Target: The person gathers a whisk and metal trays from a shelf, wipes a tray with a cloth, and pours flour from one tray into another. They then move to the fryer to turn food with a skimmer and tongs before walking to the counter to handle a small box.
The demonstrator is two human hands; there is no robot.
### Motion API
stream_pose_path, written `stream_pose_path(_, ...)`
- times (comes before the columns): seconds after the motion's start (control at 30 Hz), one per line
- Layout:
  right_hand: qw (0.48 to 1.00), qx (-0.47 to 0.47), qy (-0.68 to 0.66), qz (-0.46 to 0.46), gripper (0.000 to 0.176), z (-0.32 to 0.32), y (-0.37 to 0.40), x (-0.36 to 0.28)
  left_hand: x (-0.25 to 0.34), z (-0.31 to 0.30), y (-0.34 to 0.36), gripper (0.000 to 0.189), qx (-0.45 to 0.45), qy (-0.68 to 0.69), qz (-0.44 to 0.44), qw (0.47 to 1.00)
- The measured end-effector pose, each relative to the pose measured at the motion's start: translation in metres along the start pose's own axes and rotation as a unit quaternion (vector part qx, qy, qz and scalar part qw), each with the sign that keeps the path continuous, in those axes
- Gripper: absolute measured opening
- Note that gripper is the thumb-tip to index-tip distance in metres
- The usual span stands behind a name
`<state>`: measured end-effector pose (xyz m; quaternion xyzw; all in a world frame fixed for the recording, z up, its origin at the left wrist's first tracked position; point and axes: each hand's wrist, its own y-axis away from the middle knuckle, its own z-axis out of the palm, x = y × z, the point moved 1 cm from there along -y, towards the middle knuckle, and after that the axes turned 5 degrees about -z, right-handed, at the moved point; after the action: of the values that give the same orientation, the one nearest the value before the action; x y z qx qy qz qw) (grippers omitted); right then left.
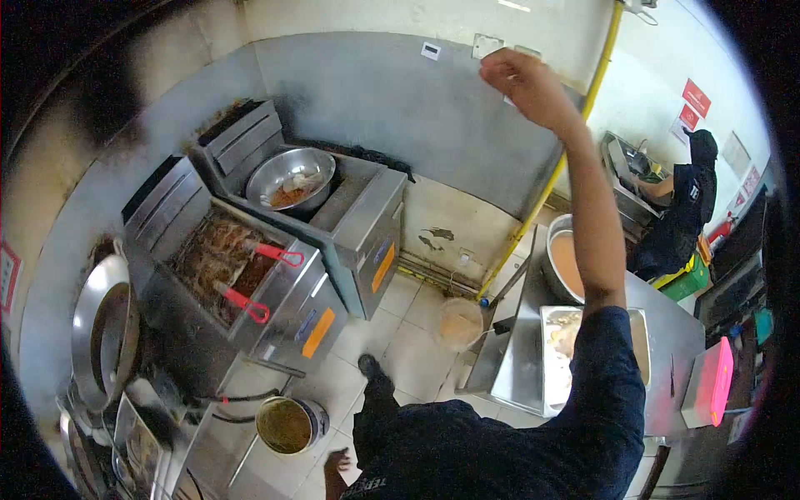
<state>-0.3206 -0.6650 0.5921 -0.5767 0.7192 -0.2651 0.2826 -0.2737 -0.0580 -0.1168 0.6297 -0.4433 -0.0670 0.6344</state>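
Observation:
My right hand (523, 79) is raised high at the end of a stretched arm, with the wall and its switch plates behind it. Its fingers are loosely bent, and I see nothing held in them. Low on the left, my left hand (337, 461) hangs by my side with its fingers a little apart and no object visible in it. The nearest thing to it is a round bucket (289, 427) of brownish contents on the tiled floor. Whether my right hand touches the wall cannot be made out.
Two red-handled fryer baskets (243, 305) sit in a dark fryer (283, 333). Beside it, a steel bowl (265, 177) holds food. A steel table (667, 333) at right carries a pot (554, 271), trays and a pink-lidded box (718, 383). Another person (679, 212) works behind it.

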Motion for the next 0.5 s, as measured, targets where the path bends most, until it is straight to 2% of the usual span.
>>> stream_pose_path(0.03, 1.000, -0.005, 0.001, 0.005, 0.015, 0.037, -0.014, 0.035, 0.010, 0.010, -0.002, 0.033, -0.021, 0.053, -0.049, 0.997)
stream_pose_path(0.1, 0.995, -0.055, -0.008, 0.086, 0.017, 0.106, -0.039, 0.098, 0.039, 0.028, -0.017, 0.032, -0.044, 0.110, -0.103, 0.988)
stream_pose_path(0.27, 0.976, -0.091, 0.089, 0.179, 0.033, 0.242, -0.090, 0.208, 0.192, 0.047, -0.095, 0.031, -0.074, 0.106, -0.080, 0.988)
stream_pose_path(0.33, 0.966, -0.088, 0.145, 0.196, 0.038, 0.265, -0.119, 0.230, 0.256, 0.055, -0.125, 0.031, -0.080, 0.103, -0.063, 0.989)
stream_pose_path(0.4, 0.958, -0.039, 0.207, 0.193, 0.045, 0.281, -0.134, 0.239, 0.311, 0.055, -0.147, 0.031, -0.082, 0.093, -0.047, 0.991)
stream_pose_path(0.5, 0.946, -0.067, 0.221, 0.228, 0.053, 0.298, -0.153, 0.254, 0.362, 0.052, -0.164, 0.030, -0.082, 0.082, -0.036, 0.993)
